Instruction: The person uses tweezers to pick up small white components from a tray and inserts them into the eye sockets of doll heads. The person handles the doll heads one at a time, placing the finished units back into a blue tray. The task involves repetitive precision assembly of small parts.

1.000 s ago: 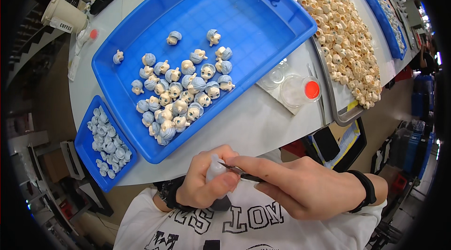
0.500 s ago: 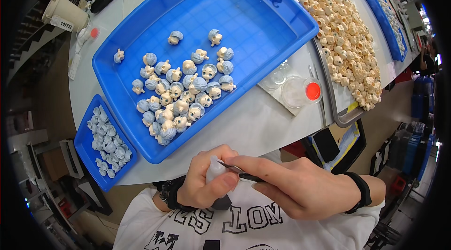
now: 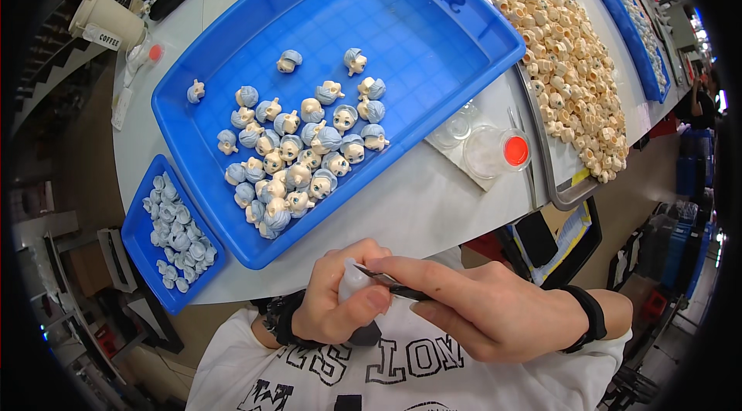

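Observation:
In front of my chest, below the table's near edge, my left hand [image 3: 328, 299] is closed around a small whitish translucent bottle-shaped piece [image 3: 353, 281]. The piece has a rounded body and a narrower top. My right hand [image 3: 483, 303] grips a slim dark pointed tool [image 3: 396, 285], which may be a craft knife or tweezers. Its tip lies against the upper part of the whitish piece, close to my left fingers. Beyond my hands, a large blue tray [image 3: 433, 113] holds several doll heads [image 3: 321, 183] with light blue hair pieces.
A small blue tray [image 3: 212, 287] of light blue hair pieces stands at the left. At the right, a metal tray [image 3: 550, 183] is heaped with cream-coloured face parts [image 3: 576, 79]. Between the trays sits a clear container with a red cap [image 3: 515, 151]. A white bucket [image 3: 104, 17] stands far left.
The dark tool's tip has shifted slightly on the whitish piece and shows more of its pointed end. Both hands stay in nearly the same place.

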The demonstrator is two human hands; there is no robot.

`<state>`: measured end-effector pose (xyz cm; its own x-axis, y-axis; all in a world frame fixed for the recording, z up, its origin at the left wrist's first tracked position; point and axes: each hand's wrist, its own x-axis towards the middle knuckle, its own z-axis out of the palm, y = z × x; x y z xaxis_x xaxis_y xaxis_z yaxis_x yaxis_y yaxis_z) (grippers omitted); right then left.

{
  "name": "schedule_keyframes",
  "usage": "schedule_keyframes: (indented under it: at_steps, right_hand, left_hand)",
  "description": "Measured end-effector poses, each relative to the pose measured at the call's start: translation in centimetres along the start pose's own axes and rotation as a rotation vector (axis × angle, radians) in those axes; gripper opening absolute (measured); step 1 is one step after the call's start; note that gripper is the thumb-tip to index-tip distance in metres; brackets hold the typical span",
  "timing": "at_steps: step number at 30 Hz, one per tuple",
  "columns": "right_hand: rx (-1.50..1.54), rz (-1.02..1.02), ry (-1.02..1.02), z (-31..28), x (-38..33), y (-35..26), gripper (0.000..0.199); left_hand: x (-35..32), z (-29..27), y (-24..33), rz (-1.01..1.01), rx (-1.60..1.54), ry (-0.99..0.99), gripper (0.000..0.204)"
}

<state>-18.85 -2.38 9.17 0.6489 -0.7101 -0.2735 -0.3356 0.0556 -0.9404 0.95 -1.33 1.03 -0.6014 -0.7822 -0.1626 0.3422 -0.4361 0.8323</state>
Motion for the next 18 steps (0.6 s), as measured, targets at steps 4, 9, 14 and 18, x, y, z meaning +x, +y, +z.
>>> schedule_keyframes:
  at_steps: [4,9,14,18]
  right_hand:
    - [-0.001,-0.015,0.011,0.15,-0.13,0.12,0.054]
    - [-0.002,0.017,-0.014,-0.08,-0.10,0.00,0.054]
    - [0.004,0.001,-0.015,0.09,-0.27,0.66,0.054]
    - [-0.012,0.002,-0.030,-0.05,-0.17,0.66,0.053]
  left_hand:
    - [0.04,0.00,-0.04,0.026,0.054,0.013,0.022]
    - [-0.04,-0.19,-0.09,0.020,0.103,0.017,0.021]
    - [-0.06,-0.52,0.08,-0.020,0.094,-0.005,0.020]
    - [-0.06,-0.54,0.32,-0.029,0.106,-0.016,0.021]
